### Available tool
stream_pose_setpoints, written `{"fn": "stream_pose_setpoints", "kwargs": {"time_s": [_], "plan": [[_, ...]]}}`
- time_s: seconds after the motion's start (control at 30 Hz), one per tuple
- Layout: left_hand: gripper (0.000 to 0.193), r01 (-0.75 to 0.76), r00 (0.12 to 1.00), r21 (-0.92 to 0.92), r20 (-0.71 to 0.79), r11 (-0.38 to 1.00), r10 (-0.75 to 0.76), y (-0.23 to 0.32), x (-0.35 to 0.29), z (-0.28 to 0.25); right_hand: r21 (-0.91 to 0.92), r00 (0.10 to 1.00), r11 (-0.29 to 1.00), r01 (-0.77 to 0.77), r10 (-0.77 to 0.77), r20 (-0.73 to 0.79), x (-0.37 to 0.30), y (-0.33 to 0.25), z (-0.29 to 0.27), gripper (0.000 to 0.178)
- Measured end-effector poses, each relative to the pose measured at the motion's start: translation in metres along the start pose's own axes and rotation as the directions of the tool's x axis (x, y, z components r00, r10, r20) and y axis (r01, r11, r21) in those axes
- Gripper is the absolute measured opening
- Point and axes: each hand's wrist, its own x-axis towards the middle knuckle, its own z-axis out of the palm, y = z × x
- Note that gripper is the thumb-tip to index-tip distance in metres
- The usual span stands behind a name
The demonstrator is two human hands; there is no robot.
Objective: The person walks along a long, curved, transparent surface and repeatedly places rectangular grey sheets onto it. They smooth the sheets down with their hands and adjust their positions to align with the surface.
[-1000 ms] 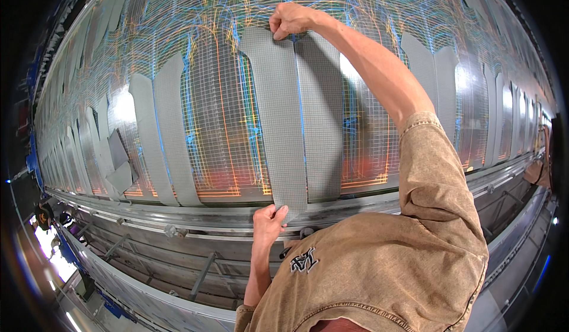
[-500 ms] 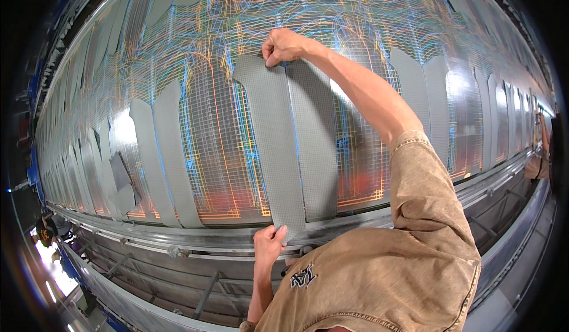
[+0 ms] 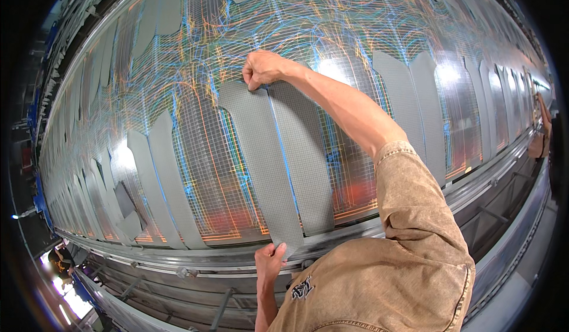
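A long grey mesh strip [image 3: 264, 160] lies against a big curved shiny panel [image 3: 195, 42] covered with fine coloured wires and a grid. My right hand [image 3: 262, 69], arm stretched up, pinches the strip's top end against the panel. My left hand [image 3: 269, 261] grips the strip's bottom end at the panel's lower edge. A second grey strip [image 3: 305, 154] lies right beside it, touching along a thin blue line.
More grey strips [image 3: 409, 101] sit in pairs across the panel to both sides. A metal rail and frame [image 3: 195, 267] run under the panel. Another person's arm [image 3: 540, 136] shows at the far right edge. Dark floor lies at the lower left.
My view has shifted upward, so the panel and both hands sit lower in the picture. Both hands keep their hold on the strip's ends.
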Motion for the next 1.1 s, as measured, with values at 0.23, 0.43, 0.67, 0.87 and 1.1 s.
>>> {"fn": "stream_pose_setpoints", "kwargs": {"time_s": [0.23,0.43,0.67,0.87,1.1], "plan": [[0.040,-0.007,1.000,0.038,0.001,0.999,0.007,-0.002,0.001,-0.002,0.002,0.999,0.999,0.038,-0.038,-0.004,0.003,0.006,0.003,0.016],[0.040,0.013,1.000,0.047,-0.013,0.999,-0.012,0.005,-0.002,-0.001,0.005,0.999,0.999,0.043,-0.043,0.021,0.003,0.005,0.000,0.015],[0.041,0.007,1.000,0.033,-0.006,0.999,-0.006,0.008,-0.002,0.001,0.054,0.999,0.998,0.028,-0.029,0.027,0.006,0.008,0.002,0.013],[0.042,0.026,1.000,0.026,-0.004,0.999,-0.026,-0.001,0.002,0.000,0.057,0.999,0.998,0.035,-0.035,-0.001,0.003,0.006,0.006,0.013],[0.040,0.037,0.999,0.044,0.000,0.998,-0.037,0.006,0.001,0.001,0.025,0.998,0.998,0.049,-0.049,-0.032,0.002,0.006,0.005,0.010]]}}
